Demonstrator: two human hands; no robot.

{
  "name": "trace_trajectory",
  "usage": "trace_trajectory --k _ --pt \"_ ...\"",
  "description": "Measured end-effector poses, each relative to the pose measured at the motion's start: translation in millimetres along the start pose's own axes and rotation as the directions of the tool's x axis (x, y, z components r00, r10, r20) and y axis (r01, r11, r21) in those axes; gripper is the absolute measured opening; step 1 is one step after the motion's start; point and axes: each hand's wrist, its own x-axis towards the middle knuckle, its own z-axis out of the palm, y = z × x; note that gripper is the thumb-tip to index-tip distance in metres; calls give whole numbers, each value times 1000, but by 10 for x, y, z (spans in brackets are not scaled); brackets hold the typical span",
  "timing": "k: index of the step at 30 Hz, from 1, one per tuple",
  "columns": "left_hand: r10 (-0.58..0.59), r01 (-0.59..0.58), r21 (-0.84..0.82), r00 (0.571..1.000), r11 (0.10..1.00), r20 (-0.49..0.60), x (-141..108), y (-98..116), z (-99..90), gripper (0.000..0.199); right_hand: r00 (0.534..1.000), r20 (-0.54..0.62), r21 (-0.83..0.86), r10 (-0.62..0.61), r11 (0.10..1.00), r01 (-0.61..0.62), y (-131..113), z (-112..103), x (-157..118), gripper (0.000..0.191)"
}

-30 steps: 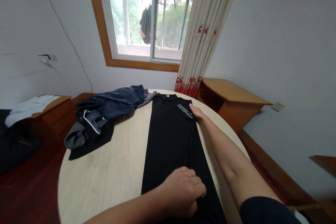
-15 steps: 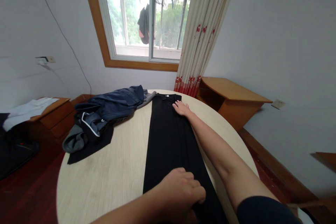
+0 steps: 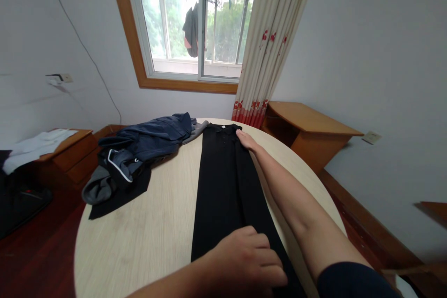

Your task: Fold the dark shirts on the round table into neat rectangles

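Observation:
A pair of black trousers (image 3: 218, 195) lies lengthwise on a round, pale wood-grain table (image 3: 164, 219), its waistband at the far edge. Over the near part of the legs, my left hand (image 3: 244, 260) is closed, fingers curled onto the black cloth; its fingertips are hidden. A crease in the cloth runs from the waist end toward this hand. My right hand (image 3: 246, 140) reaches far across and rests at the right edge of the trousers, just below the waistband, with fingers stretched out.
A heap of dark blue and grey clothes (image 3: 146, 142) lies on the table's left side. Behind stand a window (image 3: 195, 23) and a patterned curtain (image 3: 268, 42). A wooden desk (image 3: 307, 121) is at the right, a wooden cabinet (image 3: 71, 156) at the left.
My right hand has slid slightly right, to the trousers' edge. My left hand has shifted a little right. The crease down the middle of the cloth has become straighter and deeper.

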Motion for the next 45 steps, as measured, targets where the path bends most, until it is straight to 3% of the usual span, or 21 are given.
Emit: trace_trajectory --k 5,10,14,21,24,30,40,45 --pt "17 -16 -3 1000 1000 12 15 23 58 13 999 43 -21 -1 1000 2 49 144 -174 65" --pt "5 -5 8 998 1000 58 14 -1 169 16 999 -35 -87 -10 996 7 -42 224 -274 65" --pt "18 -19 10 998 1000 65 15 -22 142 23 1000 17 -137 -5 991 7 -111 242 -274 65" --pt "15 -17 22 995 1000 103 41 -16 142 30 988 -125 -240 90 963 -118 -240 258 -268 58" --pt "9 -12 19 994 1000 109 45 -14 177 30 987 -123 -244 102 961 -130 -260 224 -220 49" --pt "-1 0 11 994 1000 107 40 -26 184 32 993 -71 -228 97 967 -111 -222 215 -125 52" --pt "-12 10 17 993 1000 116 38 -28 132 27 985 -159 -148 66 985 -90 -196 162 -55 62" --pt "-23 25 -10 992 1000 121 37 -48 108 29 999 -37 -133 25 991 -30 -187 272 -41 61"
